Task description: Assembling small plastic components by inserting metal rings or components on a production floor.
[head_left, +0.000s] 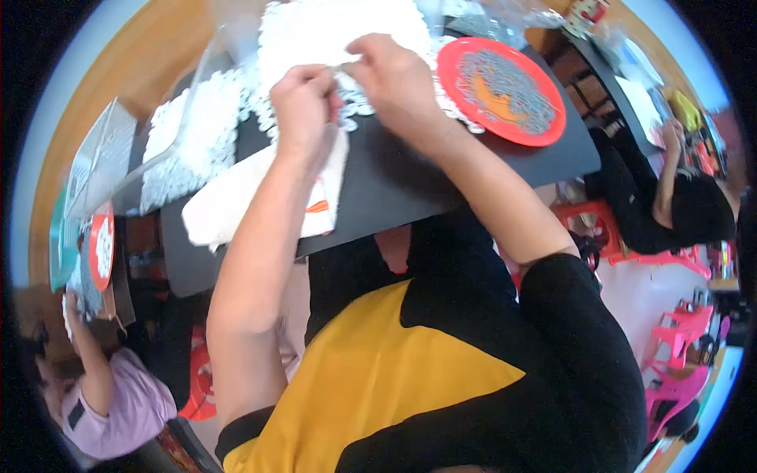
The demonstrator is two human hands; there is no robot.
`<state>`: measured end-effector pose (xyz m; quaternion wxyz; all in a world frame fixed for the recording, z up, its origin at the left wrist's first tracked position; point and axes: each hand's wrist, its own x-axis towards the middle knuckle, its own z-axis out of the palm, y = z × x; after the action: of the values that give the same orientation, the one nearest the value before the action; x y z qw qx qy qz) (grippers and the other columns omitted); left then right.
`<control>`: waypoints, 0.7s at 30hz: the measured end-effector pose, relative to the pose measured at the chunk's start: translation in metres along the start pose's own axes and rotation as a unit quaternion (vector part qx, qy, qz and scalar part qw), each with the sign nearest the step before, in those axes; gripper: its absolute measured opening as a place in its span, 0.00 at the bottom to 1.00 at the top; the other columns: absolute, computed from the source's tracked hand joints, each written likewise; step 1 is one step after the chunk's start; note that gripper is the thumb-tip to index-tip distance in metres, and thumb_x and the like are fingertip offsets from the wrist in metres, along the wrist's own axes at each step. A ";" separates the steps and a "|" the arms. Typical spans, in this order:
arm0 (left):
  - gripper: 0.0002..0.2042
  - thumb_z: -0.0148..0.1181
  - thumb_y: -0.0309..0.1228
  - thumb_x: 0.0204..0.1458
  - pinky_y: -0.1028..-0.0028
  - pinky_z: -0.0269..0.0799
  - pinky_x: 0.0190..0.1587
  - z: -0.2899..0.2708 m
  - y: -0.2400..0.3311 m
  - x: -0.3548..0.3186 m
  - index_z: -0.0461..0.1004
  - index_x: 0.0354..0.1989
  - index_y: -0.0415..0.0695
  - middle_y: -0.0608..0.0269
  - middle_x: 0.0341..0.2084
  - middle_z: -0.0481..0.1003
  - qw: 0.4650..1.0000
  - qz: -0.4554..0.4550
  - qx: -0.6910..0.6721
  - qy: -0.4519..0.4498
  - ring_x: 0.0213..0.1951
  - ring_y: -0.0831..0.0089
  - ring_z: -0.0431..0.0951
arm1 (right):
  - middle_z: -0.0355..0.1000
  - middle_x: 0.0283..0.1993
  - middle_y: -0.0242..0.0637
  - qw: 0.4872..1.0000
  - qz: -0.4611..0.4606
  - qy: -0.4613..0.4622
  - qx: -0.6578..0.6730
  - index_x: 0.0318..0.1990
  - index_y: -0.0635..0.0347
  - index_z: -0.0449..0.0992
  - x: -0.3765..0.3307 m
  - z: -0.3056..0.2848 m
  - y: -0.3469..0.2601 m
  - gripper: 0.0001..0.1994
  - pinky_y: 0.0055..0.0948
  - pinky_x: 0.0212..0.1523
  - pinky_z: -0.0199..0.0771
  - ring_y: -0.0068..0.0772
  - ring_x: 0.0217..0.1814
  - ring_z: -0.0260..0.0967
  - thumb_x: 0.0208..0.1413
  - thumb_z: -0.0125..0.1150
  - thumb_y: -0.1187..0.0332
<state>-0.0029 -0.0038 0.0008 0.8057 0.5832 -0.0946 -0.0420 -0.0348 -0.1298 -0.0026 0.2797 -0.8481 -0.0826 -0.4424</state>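
Observation:
My left hand and my right hand meet over the near edge of a broad heap of small white ring-like pieces. The thumb and fingers of both are pinched close together at a small pale bit, too small and blurred to name. To the right of my right hand, a red plate bears many tiny grey metal-looking pieces, with an orange patch showing among them. Beneath my left forearm lies a folded white cloth with an orange mark.
More white pieces lie left on the dark table. A clear plastic bin stands farther left. One person sits at the lower left, another at the right. Red stools and pink chairs stand on the floor.

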 end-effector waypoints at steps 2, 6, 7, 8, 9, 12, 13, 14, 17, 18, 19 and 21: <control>0.07 0.57 0.21 0.49 0.79 0.65 0.21 -0.008 -0.002 0.002 0.73 0.37 0.34 0.59 0.23 0.74 0.998 0.045 0.035 -0.004 0.21 0.78 0.70 | 0.74 0.35 0.43 0.981 -0.103 -0.093 0.133 0.41 0.64 0.75 0.003 -0.026 -0.033 0.10 0.34 0.35 0.74 0.38 0.33 0.75 0.51 0.56 0.74; 0.06 0.56 0.23 0.54 0.77 0.64 0.17 -0.022 0.000 0.009 0.72 0.37 0.34 0.59 0.24 0.74 0.999 0.021 0.027 -0.013 0.19 0.74 0.71 | 0.78 0.32 0.38 0.583 -0.093 -0.410 0.695 0.34 0.67 0.79 -0.003 -0.063 -0.150 0.12 0.28 0.36 0.75 0.27 0.33 0.75 0.38 0.62 0.74; 0.06 0.56 0.24 0.54 0.77 0.64 0.18 -0.022 -0.008 0.012 0.72 0.37 0.34 0.59 0.24 0.74 0.999 0.019 0.025 -0.022 0.19 0.75 0.71 | 0.78 0.31 0.37 0.499 -0.125 -0.403 0.757 0.34 0.66 0.78 -0.007 -0.062 -0.169 0.11 0.26 0.35 0.74 0.26 0.33 0.75 0.40 0.64 0.72; 0.06 0.56 0.24 0.54 0.78 0.64 0.18 -0.024 -0.016 0.017 0.72 0.38 0.34 0.60 0.24 0.74 0.999 0.018 0.023 -0.029 0.19 0.75 0.71 | 0.78 0.31 0.37 0.513 -0.110 -0.400 0.752 0.34 0.66 0.78 -0.012 -0.061 -0.152 0.11 0.26 0.35 0.74 0.26 0.33 0.75 0.40 0.64 0.72; 0.06 0.56 0.24 0.55 0.77 0.64 0.18 -0.021 -0.026 0.022 0.72 0.38 0.34 0.60 0.24 0.73 0.999 0.012 0.019 -0.037 0.19 0.75 0.71 | 0.78 0.31 0.37 0.535 -0.087 -0.401 0.739 0.34 0.65 0.78 -0.017 -0.067 -0.140 0.11 0.26 0.35 0.74 0.26 0.33 0.75 0.40 0.64 0.72; 0.07 0.54 0.25 0.56 0.77 0.64 0.18 -0.047 -0.005 0.028 0.72 0.38 0.34 0.59 0.24 0.73 0.998 0.035 0.060 -0.005 0.20 0.75 0.71 | 0.78 0.31 0.37 0.550 -0.057 -0.415 0.723 0.35 0.65 0.78 -0.023 -0.094 -0.131 0.11 0.26 0.35 0.74 0.26 0.32 0.75 0.40 0.64 0.72; 0.07 0.54 0.25 0.56 0.77 0.64 0.18 -0.036 0.000 0.027 0.72 0.38 0.34 0.59 0.24 0.73 0.998 0.029 0.052 -0.024 0.20 0.75 0.71 | 0.78 0.31 0.36 0.563 -0.044 -0.414 0.714 0.35 0.65 0.78 -0.012 -0.105 -0.132 0.11 0.26 0.34 0.74 0.26 0.32 0.75 0.41 0.64 0.72; 0.07 0.54 0.26 0.56 0.77 0.64 0.19 -0.025 -0.011 0.031 0.71 0.38 0.33 0.59 0.25 0.73 0.999 0.018 0.026 -0.045 0.20 0.75 0.71 | 0.78 0.31 0.36 0.577 -0.025 -0.411 0.706 0.35 0.65 0.78 -0.018 -0.105 -0.120 0.11 0.26 0.34 0.74 0.26 0.32 0.75 0.41 0.64 0.72; 0.08 0.54 0.26 0.57 0.77 0.64 0.19 -0.032 -0.013 0.030 0.71 0.39 0.33 0.59 0.25 0.73 0.998 0.024 0.020 -0.047 0.21 0.75 0.71 | 0.77 0.31 0.36 0.550 -0.018 -0.426 0.718 0.35 0.65 0.78 -0.025 -0.095 -0.119 0.11 0.26 0.34 0.74 0.26 0.32 0.74 0.41 0.64 0.71; 0.08 0.54 0.25 0.57 0.77 0.64 0.19 -0.033 -0.014 0.030 0.71 0.39 0.32 0.59 0.26 0.73 0.998 0.031 0.026 -0.057 0.21 0.74 0.71 | 0.77 0.30 0.36 0.539 -0.020 -0.432 0.723 0.35 0.65 0.78 -0.027 -0.090 -0.122 0.11 0.26 0.34 0.74 0.26 0.31 0.74 0.42 0.64 0.71; 0.07 0.54 0.25 0.57 0.77 0.64 0.19 -0.030 -0.013 0.027 0.71 0.39 0.33 0.59 0.25 0.73 0.998 0.021 0.024 -0.051 0.21 0.74 0.71 | 0.77 0.30 0.36 0.526 -0.023 -0.438 0.728 0.35 0.65 0.78 -0.028 -0.084 -0.125 0.11 0.26 0.33 0.74 0.26 0.31 0.74 0.42 0.64 0.71; 0.07 0.54 0.25 0.56 0.77 0.64 0.19 -0.023 -0.007 0.019 0.71 0.39 0.33 0.59 0.25 0.73 0.999 0.011 0.019 -0.038 0.20 0.74 0.71 | 0.77 0.30 0.36 0.504 -0.023 -0.453 0.735 0.35 0.64 0.78 -0.027 -0.078 -0.133 0.11 0.26 0.33 0.74 0.26 0.31 0.74 0.42 0.64 0.71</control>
<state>0.0208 0.0117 -0.0110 0.7910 0.5950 -0.1326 -0.0531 -0.1573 -0.0587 0.0643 0.7169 -0.4202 -0.5128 0.2155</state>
